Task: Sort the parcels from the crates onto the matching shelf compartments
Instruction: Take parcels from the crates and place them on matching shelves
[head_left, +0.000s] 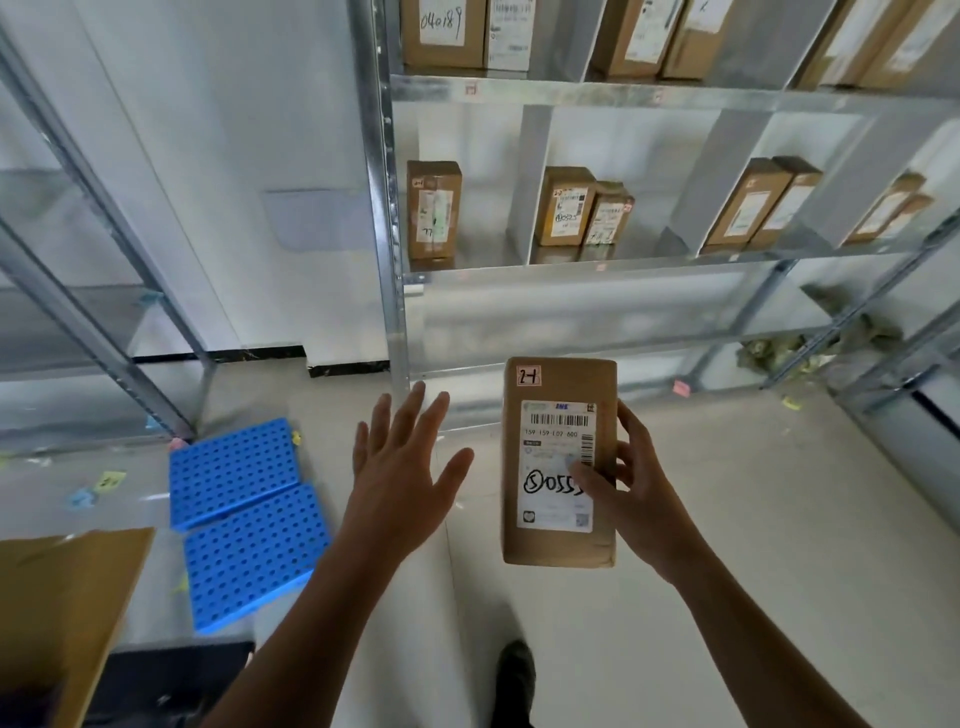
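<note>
the right hand (631, 483) holds a brown parcel (558, 462) up in front of the metal shelf (571, 270), thumb on its label; the left hand (402, 467) is open beside it, fingers spread, not touching

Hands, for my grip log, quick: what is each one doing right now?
Left hand: open, fingers spread, holding nothing.
Right hand: gripping the parcel by its right edge.
</note>
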